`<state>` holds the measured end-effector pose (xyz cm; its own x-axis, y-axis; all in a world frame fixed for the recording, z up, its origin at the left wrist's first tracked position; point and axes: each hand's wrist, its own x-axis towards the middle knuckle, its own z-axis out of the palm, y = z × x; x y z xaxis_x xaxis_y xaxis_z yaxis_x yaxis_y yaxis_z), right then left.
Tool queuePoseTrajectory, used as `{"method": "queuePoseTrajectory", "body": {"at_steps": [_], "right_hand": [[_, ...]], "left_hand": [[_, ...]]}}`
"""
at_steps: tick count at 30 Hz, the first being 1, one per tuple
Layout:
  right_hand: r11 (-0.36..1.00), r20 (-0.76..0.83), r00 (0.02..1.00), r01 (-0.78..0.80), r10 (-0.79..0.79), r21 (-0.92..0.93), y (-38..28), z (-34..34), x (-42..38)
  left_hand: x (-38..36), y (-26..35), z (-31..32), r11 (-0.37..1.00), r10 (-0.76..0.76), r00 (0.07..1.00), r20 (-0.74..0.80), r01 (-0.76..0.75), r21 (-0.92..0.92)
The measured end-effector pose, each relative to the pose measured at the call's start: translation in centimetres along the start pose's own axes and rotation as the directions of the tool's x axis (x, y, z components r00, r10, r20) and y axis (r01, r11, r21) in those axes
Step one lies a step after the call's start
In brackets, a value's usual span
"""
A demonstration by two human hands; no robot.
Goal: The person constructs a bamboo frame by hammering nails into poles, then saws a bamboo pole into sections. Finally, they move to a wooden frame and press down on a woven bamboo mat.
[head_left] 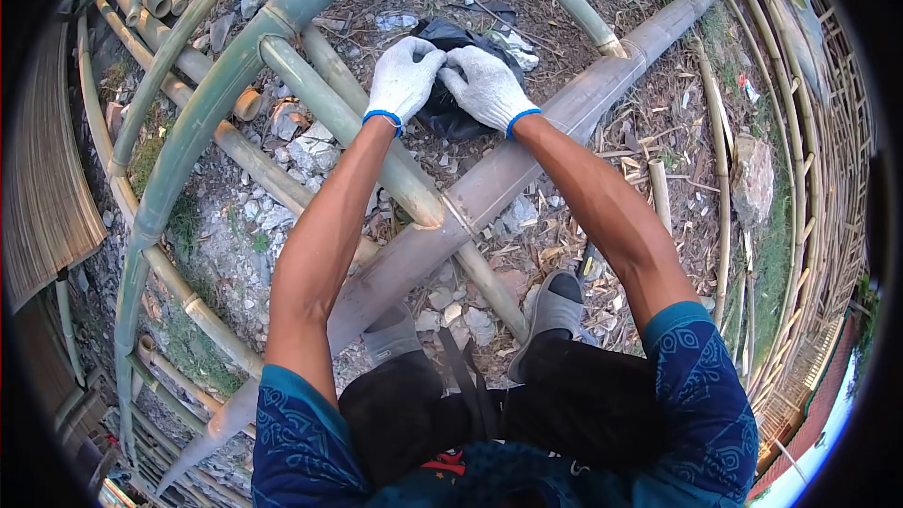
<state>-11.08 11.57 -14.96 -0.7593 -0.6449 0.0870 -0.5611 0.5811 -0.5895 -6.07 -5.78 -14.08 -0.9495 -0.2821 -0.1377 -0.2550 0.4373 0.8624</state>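
Note:
A black plastic bag [453, 120] hangs or lies crumpled just under my two hands, above the littered ground. Both hands wear white knit gloves with blue cuffs. My left hand [404, 83] is closed, its thumb and fingers pinched at the upper part of the bag. Close against it, my right hand [489, 87] is also closed in a pinch on the bag. The fingertips nearly meet, and what lies exactly between them is partly hidden. Below the hands runs a thick grey-brown bamboo pole [508, 179], joined by a green bamboo pole [348, 132].
A curved green bamboo pole [193, 127] arches on the left. Broken stones [315, 152] and wood chips cover the ground. A large rock [752, 181] sits on the right beside a bamboo lattice [828, 160]. My shoes [550, 315] stand near the thick pole.

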Motion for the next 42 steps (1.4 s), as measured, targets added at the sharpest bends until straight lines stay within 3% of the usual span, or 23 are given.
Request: {"method": "queuePoseTrajectory", "body": {"at_steps": [2, 7, 10, 12, 13, 14, 16, 17, 18, 20, 22, 24, 25, 26, 27, 28, 30, 31, 33, 36, 38, 40, 42], "right_hand": [[0.999, -0.022, 1.000, 0.020, -0.021, -0.044, -0.1, -0.5, -0.5], [0.993, -0.125, 0.985, 0.122, -0.122, -0.012, -1.7, -10.7, -6.1], [0.963, -0.154, 0.952, -0.269, 0.266, 0.003, 0.5, -15.9, -14.6], [0.750, -0.024, 0.750, -0.661, 0.661, 0.019, 2.6, -16.9, -21.0], [0.667, 0.029, 0.682, -0.705, 0.731, -0.242, 6.3, -15.3, -25.1], [0.583, 0.116, 0.580, -0.749, 0.807, -0.315, 7.9, -13.7, -29.1], [0.505, 0.220, 0.456, -0.810, 0.862, -0.298, 7.7, -10.5, -33.9], [0.495, 0.164, 0.467, -0.821, 0.869, -0.286, 8.6, -8.2, -36.6], [0.442, 0.145, 0.418, -0.864, 0.897, -0.240, 8.6, -6.4, -37.9], [0.493, -0.028, 0.507, -0.848, 0.861, -0.197, 8.1, -4.6, -38.6], [0.506, -0.044, 0.531, -0.827, 0.846, -0.245, 9.3, -4.5, -38.9], [0.571, -0.078, 0.587, -0.805, 0.806, -0.163, 10.2, -5.6, -39.3], [0.282, 0.121, 0.353, -0.874, 0.928, 0.395, 7.8, -7.3, -37.4], [0.176, 0.272, 0.330, -0.867, 0.904, 0.466, 7.4, -9.2, -36.1], [0.118, 0.327, 0.333, -0.837, 0.884, 0.534, 6.6, -11.2, -34.9], [0.057, 0.381, 0.343, -0.802, 0.859, 0.595, 6.3, -12.5, -33.5], [0.434, 0.043, 0.485, -0.815, 0.873, 0.384, 4.7, -12.6, -32.2], [0.657, -0.174, 0.635, -0.738, 0.753, 0.153, 3.7, -13.5, -30.9], [0.784, -0.353, 0.734, -0.621, 0.581, -0.002, 0.1, -15.7, -27.7], [0.829, -0.432, 0.714, -0.409, 0.551, 0.382, -7.0, -16.3, -19.4], [0.704, -0.211, 0.818, -0.295, 0.536, 0.646, -9.3, -15.8, -14.8], [0.748, -0.146, 0.927, -0.179, 0.346, 0.639, -10.3, -13.5, -10.5], [0.897, -0.191, 0.957, -0.120, 0.218, 0.425, -14.2, -10.9, -5.2]], "left_hand": [[-0.4, 0.7, 0.2, 0.991, 0.118, 0.980, -0.160, -0.107, 0.081], [-2.8, 4.4, -4.2, 0.964, 0.158, 0.947, -0.278, -0.210, -0.165], [-3.2, 2.4, -9.3, 0.956, 0.269, 0.913, -0.308, -0.292, -0.031], [-3.5, 1.2, -12.6, 0.967, 0.222, 0.906, -0.359, -0.252, -0.040], [-3.1, 0.1, -14.1, 0.969, 0.165, 0.903, -0.397, -0.224, -0.106], [-3.1, -1.4, -15.6, 0.968, 0.102, 0.894, -0.437, -0.191, -0.164], [-2.4, -4.6, -18.7, 0.980, 0.087, 0.853, -0.514, -0.165, -0.108], [-2.2, -5.5, -19.3, 0.952, 0.005, 0.820, -0.573, -0.180, -0.248], [-1.7, -6.8, -20.4, 0.964, 0.014, 0.791, -0.612, -0.173, -0.202], [-0.9, -7.6, -21.4, 0.989, 0.096, 0.723, -0.684, -0.148, -0.018], [0.3, -7.8, -22.1, 0.993, 0.089, 0.730, -0.677, -0.120, 0.002], [1.5, -7.7, -22.1, 0.983, 0.179, 0.755, -0.631, -0.158, 0.089], [1.8, -7.5, -22.1, 0.978, 0.207, 0.780, -0.591, -0.158, 0.134], [2.1, -7.4, -22.1, 0.971, 0.230, 0.803, -0.550, -0.156, 0.178], [2.5, -7.9, -21.9, 0.979, 0.200, 0.843, -0.499, -0.198, 0.057], [2.4, -7.9, -21.9, 0.973, 0.232, 0.862, -0.451, -0.201, 0.116], [1.7, -7.5, -21.5, 0.954, 0.275, 0.839, -0.469, -0.178, 0.240], [1.7, -7.6, -21.2, 0.912, 0.363, 0.805, -0.470, -0.201, 0.359], [1.7, -7.9, -20.7, 0.902, 0.391, 0.755, -0.527, -0.201, 0.382], [2.1, -8.6, -20.3, 0.861, 0.464, 0.702, -0.541, -0.215, 0.460], [2.1, -9.0, -20.1, 0.842, 0.499, 0.666, -0.554, -0.223, 0.491], [2.2, -9.0, -19.9, 0.834, 0.525, 0.624, -0.579, -0.242, 0.496], [1.9, -8.2, -19.8, 0.832, 0.502, 0.660, -0.558, -0.194, 0.519]]}}
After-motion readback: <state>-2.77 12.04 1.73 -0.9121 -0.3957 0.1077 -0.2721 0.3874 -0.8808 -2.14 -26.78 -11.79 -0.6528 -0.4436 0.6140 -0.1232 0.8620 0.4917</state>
